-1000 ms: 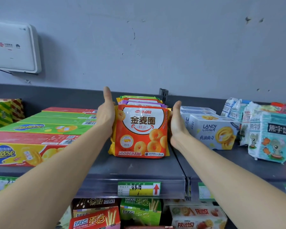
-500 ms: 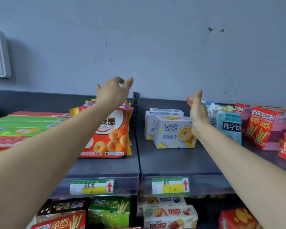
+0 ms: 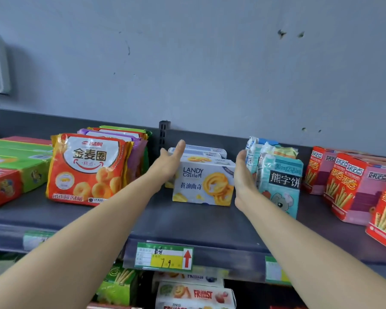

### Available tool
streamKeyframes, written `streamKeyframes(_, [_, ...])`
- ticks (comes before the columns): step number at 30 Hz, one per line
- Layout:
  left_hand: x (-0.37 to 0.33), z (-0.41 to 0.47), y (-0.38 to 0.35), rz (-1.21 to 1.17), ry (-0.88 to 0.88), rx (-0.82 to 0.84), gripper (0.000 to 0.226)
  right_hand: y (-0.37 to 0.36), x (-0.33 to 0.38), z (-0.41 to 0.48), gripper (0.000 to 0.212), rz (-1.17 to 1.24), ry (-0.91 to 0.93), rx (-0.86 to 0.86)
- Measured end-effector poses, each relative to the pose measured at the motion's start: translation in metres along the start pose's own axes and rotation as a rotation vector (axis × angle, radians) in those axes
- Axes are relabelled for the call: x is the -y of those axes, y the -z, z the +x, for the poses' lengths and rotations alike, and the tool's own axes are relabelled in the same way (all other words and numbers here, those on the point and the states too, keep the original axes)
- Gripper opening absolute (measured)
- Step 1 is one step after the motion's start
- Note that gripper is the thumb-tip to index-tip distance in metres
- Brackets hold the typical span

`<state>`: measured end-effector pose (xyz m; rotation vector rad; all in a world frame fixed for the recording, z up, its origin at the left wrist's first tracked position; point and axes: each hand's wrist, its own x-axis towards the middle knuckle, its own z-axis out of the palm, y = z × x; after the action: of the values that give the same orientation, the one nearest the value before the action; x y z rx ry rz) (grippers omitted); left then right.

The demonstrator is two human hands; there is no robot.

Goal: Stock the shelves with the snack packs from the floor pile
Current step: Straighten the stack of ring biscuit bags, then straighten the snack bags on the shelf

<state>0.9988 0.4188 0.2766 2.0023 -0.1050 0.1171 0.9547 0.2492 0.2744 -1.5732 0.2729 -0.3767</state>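
Head view, LANDY cookie box (image 3: 202, 186) between left hand (image 3: 168, 164) and right hand (image 3: 243, 176), both hands spread flat.

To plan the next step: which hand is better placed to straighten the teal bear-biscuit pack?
Probably the right hand: it is open and directly beside the teal pack, while the left hand is on the far side of the Landy box.

One left hand (image 3: 168, 162), one right hand (image 3: 243, 175), one front orange pack (image 3: 87, 170).

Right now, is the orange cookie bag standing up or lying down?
Standing up. The orange bag rests on its bottom edge on the shelf, its front facing out, with more bags behind it.
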Motion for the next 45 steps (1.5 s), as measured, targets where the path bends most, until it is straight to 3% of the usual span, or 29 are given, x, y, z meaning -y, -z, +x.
streamKeyframes(3, [0.004, 0.007, -0.004, -0.222, 0.084, 0.094, 0.116, -0.008, -0.006, 0.008, 0.063, 0.085, -0.066, 0.036])
streamKeyframes(4, [0.005, 0.009, -0.004, -0.272, 0.094, 0.109, 0.112, -0.013, -0.008, 0.009, 0.064, 0.102, -0.090, 0.048])
streamKeyframes(6, [0.004, 0.011, -0.003, -0.338, 0.077, 0.111, 0.078, -0.020, -0.012, 0.014, 0.071, 0.131, -0.092, 0.065])
streamKeyframes(8, [0.009, 0.017, -0.001, -0.378, 0.087, 0.109, 0.068, -0.022, -0.015, 0.021, 0.075, 0.160, -0.095, 0.045])
streamKeyframes(13, [0.022, 0.040, 0.007, -0.518, 0.144, 0.095, 0.129, -0.022, -0.009, 0.039, 0.082, 0.251, -0.140, 0.024])
streamKeyframes(14, [0.023, 0.043, 0.008, -0.528, 0.163, 0.110, 0.132, -0.023, -0.008, 0.043, 0.082, 0.264, -0.149, 0.023])
streamKeyframes(17, [0.014, 0.041, 0.008, -0.603, 0.199, 0.122, 0.095, -0.025, -0.008, 0.052, 0.078, 0.299, -0.174, 0.017])
streamKeyframes(19, [0.015, 0.050, 0.005, -0.641, 0.209, 0.156, 0.082, -0.024, -0.008, 0.058, 0.075, 0.317, -0.190, 0.011])
streamKeyframes(26, [0.020, 0.057, 0.002, -0.722, 0.223, 0.292, 0.088, -0.026, -0.006, 0.061, 0.061, 0.254, -0.171, -0.029])
streamKeyframes(31, [0.024, 0.057, 0.010, -0.751, 0.220, 0.270, 0.085, -0.039, -0.008, 0.058, 0.082, 0.283, -0.184, 0.091])
streamKeyframes(45, [0.028, 0.060, 0.013, -0.775, 0.286, 0.213, 0.086, -0.043, -0.008, 0.053, 0.083, 0.301, -0.203, 0.228])
